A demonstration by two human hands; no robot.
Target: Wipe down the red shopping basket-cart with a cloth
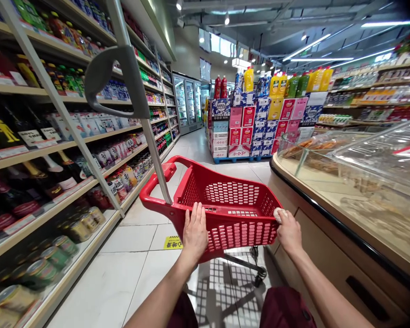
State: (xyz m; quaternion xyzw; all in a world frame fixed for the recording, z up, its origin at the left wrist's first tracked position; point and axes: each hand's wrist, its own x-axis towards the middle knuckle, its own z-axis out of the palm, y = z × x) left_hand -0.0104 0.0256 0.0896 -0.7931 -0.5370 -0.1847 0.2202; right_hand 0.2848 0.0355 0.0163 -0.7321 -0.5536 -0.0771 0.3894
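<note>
A red plastic shopping cart (241, 230) with perforated sides stands sideways in front of me, and no goods show inside. A metal pole with a grey handle (118, 82) rises from its left end. My left hand (195, 232) lies flat against the near side of the basket close to the rim, fingers stretched out. At the basket's right corner, my right hand (289, 229) is closed around a small white crumpled cloth (278, 214) that touches the rim. Part of the cloth is hidden under the fingers.
Shelves of bottles and cans (71, 141) line the left side. A glass-topped display counter (331, 191) stands close on the right. Stacked drink boxes (249, 123) sit ahead, with glass-door fridges (187, 100) farther back. A yellow sticker (172, 243) marks the tiled floor.
</note>
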